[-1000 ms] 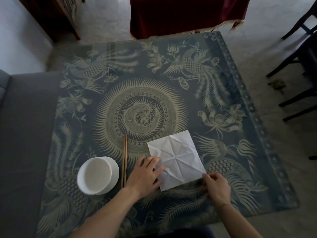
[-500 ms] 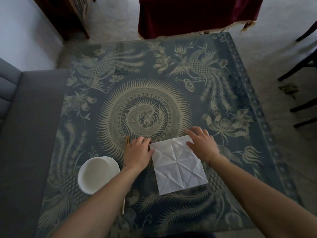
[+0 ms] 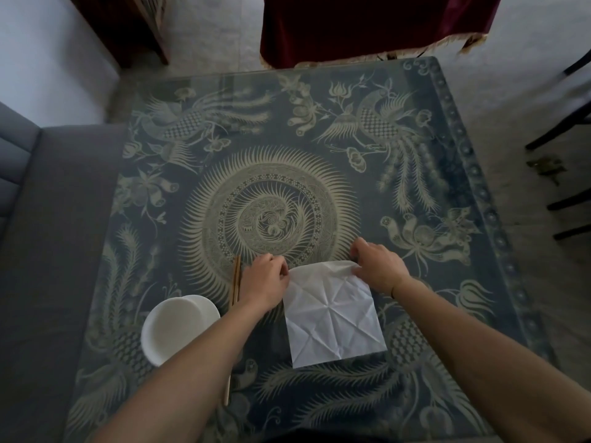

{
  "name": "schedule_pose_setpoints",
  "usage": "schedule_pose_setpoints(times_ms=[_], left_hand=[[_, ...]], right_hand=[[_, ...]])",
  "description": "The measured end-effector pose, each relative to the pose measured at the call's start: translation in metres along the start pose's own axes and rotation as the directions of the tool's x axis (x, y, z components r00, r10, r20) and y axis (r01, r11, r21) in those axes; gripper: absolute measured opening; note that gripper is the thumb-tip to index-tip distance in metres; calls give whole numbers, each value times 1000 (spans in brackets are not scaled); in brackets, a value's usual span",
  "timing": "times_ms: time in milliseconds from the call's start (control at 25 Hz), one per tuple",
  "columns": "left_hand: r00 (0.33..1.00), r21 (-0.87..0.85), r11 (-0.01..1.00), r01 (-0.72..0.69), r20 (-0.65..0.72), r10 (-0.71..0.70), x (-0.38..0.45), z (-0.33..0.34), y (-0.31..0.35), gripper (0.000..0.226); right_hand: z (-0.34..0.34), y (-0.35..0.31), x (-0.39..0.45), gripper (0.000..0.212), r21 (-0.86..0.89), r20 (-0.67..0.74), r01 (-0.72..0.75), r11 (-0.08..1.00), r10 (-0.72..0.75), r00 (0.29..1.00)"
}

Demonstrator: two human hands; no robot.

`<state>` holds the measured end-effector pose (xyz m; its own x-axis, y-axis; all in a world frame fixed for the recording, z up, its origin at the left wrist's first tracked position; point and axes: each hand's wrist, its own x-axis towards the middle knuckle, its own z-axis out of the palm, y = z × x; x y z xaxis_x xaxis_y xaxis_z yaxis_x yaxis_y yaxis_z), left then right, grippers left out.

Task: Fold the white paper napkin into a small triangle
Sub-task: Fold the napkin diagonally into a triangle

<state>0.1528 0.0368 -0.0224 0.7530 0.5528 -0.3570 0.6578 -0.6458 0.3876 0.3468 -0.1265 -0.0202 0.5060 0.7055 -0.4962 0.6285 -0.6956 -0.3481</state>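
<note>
Head view, napkin: the white paper napkin (image 3: 332, 314) lies unfolded and creased on the patterned table (image 3: 319, 123), near the front edge, its far edge lifted and curling.
Head view, left hand: the left hand (image 3: 265, 282) pinches the napkin's far left corner, fingers curled onto the paper.
Head view, right hand: the right hand (image 3: 380, 266) grips the far right corner, fingers bent over the raised edge.
Head view, chopsticks: wooden chopsticks (image 3: 235, 279) lie just left of the left hand, partly hidden under the forearm.
Head view, bowl: a white bowl (image 3: 176, 327) sits left of the chopsticks.
Head view, surroundings: a grey sofa (image 3: 48, 251) borders the table's left side; a dark red cloth (image 3: 367, 24) hangs beyond the far edge.
</note>
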Motion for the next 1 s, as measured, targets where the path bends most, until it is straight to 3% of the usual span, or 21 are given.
schedule_pose_setpoints(times_ms=[240,320,440,600,720,840,920,1000], left_hand=[[992,-123,992,26,129,-9,12,-11,-7,8],[992,-93,995,-27,117,38,11,-10,-9,10],[983,-16,988,-156,97,157,14,-2,-2,35],[950,39,966,-257,191,246,26,1,23,54],[901,189,882,-433,115,418,20,0,27,43],[752,287,702,-652,130,646,-3,5,12,28],[717,280,663,-694,191,670,-18,10,-3,33],[729,301,666,-683,225,646,-25,14,-14,40]], right_hand=[[3,11,-7,5,154,-49,-76,985,84,995],[2,9,-9,10,234,-71,-68,970,87,994],[1,5,-14,27,357,-69,-57,932,88,994],[-3,-1,-17,36,516,-172,-37,856,146,974],[-4,0,-22,42,375,-188,-97,922,178,966],[8,0,-28,45,137,-137,-146,980,165,977],[17,-3,-29,36,144,-168,-144,979,168,971],[18,-5,-25,23,224,-185,-164,961,207,961]])
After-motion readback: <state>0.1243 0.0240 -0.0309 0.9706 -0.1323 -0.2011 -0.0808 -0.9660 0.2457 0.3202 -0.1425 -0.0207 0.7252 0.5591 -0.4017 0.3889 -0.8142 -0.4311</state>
